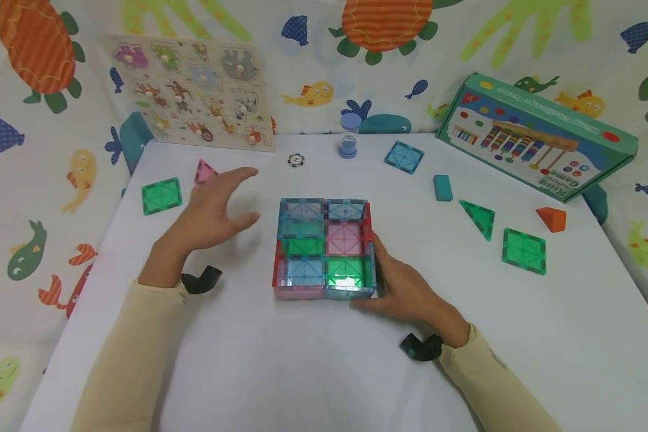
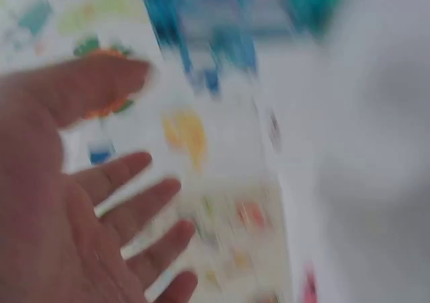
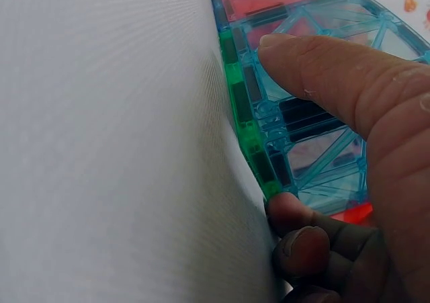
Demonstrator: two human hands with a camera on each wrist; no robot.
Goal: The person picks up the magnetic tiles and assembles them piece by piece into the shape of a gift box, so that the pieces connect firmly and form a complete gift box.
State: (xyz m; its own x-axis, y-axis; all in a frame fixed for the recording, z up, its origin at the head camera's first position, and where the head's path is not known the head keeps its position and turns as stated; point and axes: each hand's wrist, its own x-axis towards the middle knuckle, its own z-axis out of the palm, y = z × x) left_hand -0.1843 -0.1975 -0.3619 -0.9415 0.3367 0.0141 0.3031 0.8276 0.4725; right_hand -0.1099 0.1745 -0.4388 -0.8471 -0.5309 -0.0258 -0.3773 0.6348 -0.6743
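Note:
A low box of see-through magnetic tiles (image 1: pixel 324 249), in blue, green, pink and red, stands on the white table. My right hand (image 1: pixel 410 288) grips its near right corner. In the right wrist view the thumb (image 3: pixel 322 68) lies across a blue tile wall (image 3: pixel 329 162), and the other fingers curl in by its side. A green tile edge (image 3: pixel 245 108) runs along the bottom there. To the left of the box my left hand (image 1: pixel 207 210) is held apart from it, thumb and fingers spread with nothing between them. A pink triangle tile (image 1: pixel 204 171) shows partly behind that hand.
A green tile (image 1: pixel 162 196) lies far left. At the back are an animal puzzle board (image 1: pixel 194 96), a round token (image 1: pixel 296 160), a small sand timer (image 1: pixel 348 138) and a blue tile (image 1: pixel 404 157). On the right are a game box (image 1: pixel 534 138), green tiles (image 1: pixel 524 251) and an orange block (image 1: pixel 551 219).

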